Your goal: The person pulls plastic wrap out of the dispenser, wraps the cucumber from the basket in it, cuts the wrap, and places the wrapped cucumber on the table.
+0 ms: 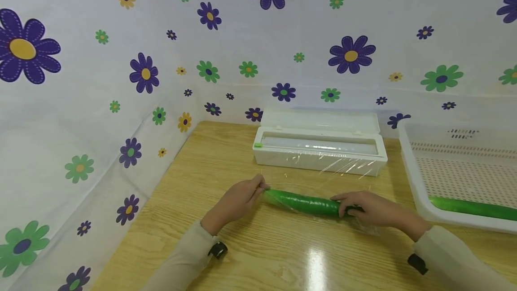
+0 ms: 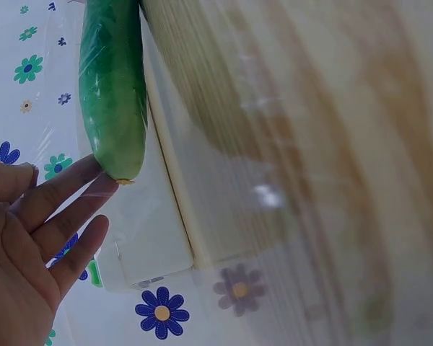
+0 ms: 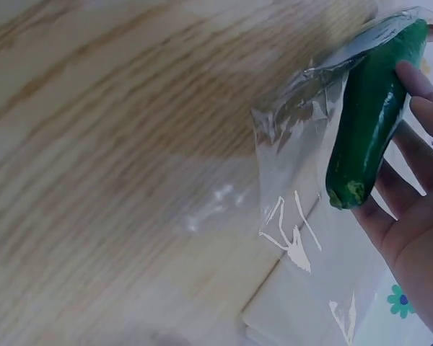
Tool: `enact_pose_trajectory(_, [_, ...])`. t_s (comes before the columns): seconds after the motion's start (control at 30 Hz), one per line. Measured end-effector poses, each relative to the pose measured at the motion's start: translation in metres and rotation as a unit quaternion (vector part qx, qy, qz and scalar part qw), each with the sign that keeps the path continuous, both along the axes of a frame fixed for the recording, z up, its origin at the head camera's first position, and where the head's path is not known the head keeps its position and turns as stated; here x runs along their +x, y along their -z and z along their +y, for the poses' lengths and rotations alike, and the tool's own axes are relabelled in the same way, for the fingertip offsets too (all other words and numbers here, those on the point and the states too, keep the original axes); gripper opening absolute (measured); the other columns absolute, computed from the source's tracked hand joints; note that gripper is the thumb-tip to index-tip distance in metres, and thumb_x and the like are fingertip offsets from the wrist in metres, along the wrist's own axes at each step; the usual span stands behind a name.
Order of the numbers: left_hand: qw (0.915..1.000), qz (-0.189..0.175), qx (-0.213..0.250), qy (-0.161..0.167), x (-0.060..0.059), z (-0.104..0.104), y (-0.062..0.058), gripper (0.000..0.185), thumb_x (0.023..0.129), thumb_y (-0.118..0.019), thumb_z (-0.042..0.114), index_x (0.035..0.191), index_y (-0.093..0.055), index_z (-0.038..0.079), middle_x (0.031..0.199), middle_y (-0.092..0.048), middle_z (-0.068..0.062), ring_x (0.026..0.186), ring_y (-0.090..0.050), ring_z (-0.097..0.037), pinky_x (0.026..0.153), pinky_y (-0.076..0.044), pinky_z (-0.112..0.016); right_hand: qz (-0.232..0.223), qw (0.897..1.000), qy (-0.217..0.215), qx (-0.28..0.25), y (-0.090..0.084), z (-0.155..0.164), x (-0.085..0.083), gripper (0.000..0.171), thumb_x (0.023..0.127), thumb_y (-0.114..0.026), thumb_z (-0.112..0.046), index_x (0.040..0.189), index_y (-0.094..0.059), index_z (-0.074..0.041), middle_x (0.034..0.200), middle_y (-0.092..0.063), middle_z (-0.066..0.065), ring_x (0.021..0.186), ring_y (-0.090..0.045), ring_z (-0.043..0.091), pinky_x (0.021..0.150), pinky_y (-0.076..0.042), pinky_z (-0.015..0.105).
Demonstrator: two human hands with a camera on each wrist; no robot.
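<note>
A green cucumber [image 1: 303, 202] lies on the wooden table [image 1: 262, 255], partly wrapped in clear cling film [image 1: 343, 165] that runs back to the dispenser. My left hand [image 1: 260, 187] touches the cucumber's left end with straight fingers [image 2: 65, 194], seen close in the left wrist view beside the cucumber [image 2: 112, 86]. My right hand [image 1: 343, 205] holds the right end, fingers over the top and thumb in front. In the right wrist view the cucumber [image 3: 368, 130] rests against my fingers [image 3: 418, 115], with loose film [image 3: 289, 187] spread on the table beside it.
A white cling film dispenser [image 1: 319, 158] stands open behind the cucumber, near the flowered back wall. A white perforated basket [image 1: 408, 165] at the right holds another cucumber [image 1: 472, 208]. Flowered cloth walls close in the left and back sides.
</note>
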State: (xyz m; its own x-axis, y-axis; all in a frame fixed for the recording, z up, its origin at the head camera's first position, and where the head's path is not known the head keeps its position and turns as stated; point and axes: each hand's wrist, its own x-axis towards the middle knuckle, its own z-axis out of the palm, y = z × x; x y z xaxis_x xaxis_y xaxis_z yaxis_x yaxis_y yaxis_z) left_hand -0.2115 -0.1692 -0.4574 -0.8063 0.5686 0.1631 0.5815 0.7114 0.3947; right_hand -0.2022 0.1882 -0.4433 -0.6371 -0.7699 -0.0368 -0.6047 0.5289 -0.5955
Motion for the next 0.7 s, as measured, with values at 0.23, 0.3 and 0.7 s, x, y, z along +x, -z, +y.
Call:
enact_pose_trajectory(0.23, [0.9998, -0.019, 0.004, -0.006, 0.001, -0.001, -0.001, 0.006, 0.1, -0.042, 0.015, 0.1, -0.047, 0.012, 0.112, -0.068, -0.004, 0.099, -0.066, -0.019, 0.071, -0.051, -0.028, 0.06, 0.996, -0.005, 0.06, -0.003, -0.005, 0.008, 0.014, 0.084, -0.065, -0.008, 0.09, -0.072, -0.018, 0.133, -0.053, 0.02, 0.114, -0.057, 0.038, 0.09, -0.05, 0.048])
enact_pose_trajectory(0.3, [0.9998, -0.021, 0.005, -0.003, 0.002, -0.002, 0.0, 0.006, 0.101, -0.041, 0.015, 0.1, -0.047, 0.012, 0.113, -0.068, -0.004, 0.1, -0.066, -0.019, 0.071, -0.051, -0.027, 0.087, 0.993, -0.001, 0.076, -0.003, -0.007, 0.011, 0.008, 0.082, -0.069, -0.014, 0.088, -0.073, -0.018, 0.132, -0.054, 0.02, 0.113, -0.057, 0.038, 0.09, -0.05, 0.048])
enact_pose_trajectory(0.7, [0.9999, -0.008, -0.006, 0.008, 0.002, -0.003, -0.001, 0.006, 0.101, -0.041, 0.015, 0.099, -0.046, 0.013, 0.115, -0.068, -0.003, 0.101, -0.066, -0.02, 0.079, -0.054, -0.034, 0.16, 0.983, 0.02, 0.091, 0.008, -0.013, 0.022, 0.012, 0.071, -0.078, -0.02, 0.076, -0.068, -0.018, 0.125, -0.055, 0.021, 0.111, -0.055, 0.037, 0.087, -0.049, 0.052])
